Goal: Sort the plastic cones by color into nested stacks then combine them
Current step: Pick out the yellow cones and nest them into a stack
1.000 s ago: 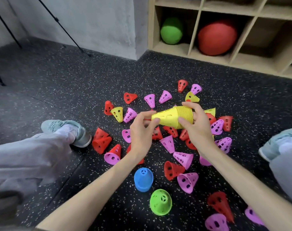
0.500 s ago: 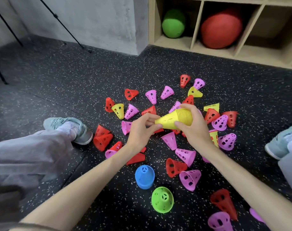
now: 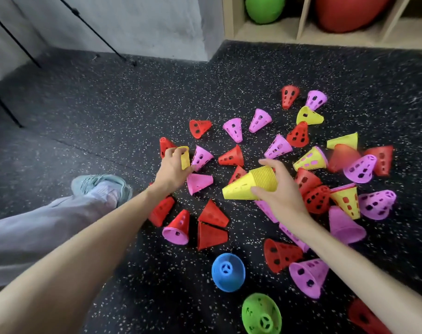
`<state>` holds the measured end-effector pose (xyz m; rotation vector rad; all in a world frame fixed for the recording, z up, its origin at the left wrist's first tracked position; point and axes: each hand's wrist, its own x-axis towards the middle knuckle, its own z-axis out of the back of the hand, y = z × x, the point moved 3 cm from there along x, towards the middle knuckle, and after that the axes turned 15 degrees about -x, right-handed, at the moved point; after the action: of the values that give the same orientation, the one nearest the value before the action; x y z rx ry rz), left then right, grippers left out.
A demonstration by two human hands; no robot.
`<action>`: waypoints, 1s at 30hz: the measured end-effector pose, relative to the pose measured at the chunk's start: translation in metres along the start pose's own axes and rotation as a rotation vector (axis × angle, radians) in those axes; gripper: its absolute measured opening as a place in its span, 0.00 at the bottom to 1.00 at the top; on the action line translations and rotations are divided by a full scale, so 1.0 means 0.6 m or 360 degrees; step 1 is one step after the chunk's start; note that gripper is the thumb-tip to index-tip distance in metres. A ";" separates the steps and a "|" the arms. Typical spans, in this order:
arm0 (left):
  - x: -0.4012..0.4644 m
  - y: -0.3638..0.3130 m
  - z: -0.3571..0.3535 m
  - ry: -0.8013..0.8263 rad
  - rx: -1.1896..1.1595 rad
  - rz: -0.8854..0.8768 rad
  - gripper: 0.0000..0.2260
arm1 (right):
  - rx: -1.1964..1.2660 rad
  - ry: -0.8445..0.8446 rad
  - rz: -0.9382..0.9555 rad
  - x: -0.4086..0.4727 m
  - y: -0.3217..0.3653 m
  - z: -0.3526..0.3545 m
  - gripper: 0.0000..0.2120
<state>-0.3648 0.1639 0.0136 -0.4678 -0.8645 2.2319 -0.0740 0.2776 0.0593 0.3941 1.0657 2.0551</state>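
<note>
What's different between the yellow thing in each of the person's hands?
The right hand holds a yellow stack of many nested cones, its rims showing as ridges; the left hand grips a single yellow cone. The stack looks longer and thicker than the single cone. The stack lies sideways, tip pointing left; the single cone is mostly hidden by fingers. Both are the same yellow plastic.
</note>
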 end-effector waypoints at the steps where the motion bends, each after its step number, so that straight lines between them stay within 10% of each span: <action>1: 0.011 0.010 0.002 0.0002 0.0027 0.0008 0.30 | 0.0002 0.0016 -0.0012 0.002 -0.006 -0.003 0.29; 8: 0.073 0.045 -0.001 0.0028 0.0116 0.0140 0.34 | 0.0079 0.0083 -0.0117 0.015 -0.048 -0.008 0.29; 20: 0.053 0.005 0.017 -0.0375 -0.0010 -0.0282 0.03 | 0.0148 -0.0069 -0.0117 0.039 -0.025 -0.001 0.28; 30: -0.066 -0.200 0.050 0.0149 -0.0103 -0.1003 0.04 | 0.0146 -0.0433 0.0140 -0.027 0.083 0.114 0.26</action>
<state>-0.2967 0.1871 0.1216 -0.2739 -0.8875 1.5982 -0.0487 0.2858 0.1409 0.7564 0.9922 1.9636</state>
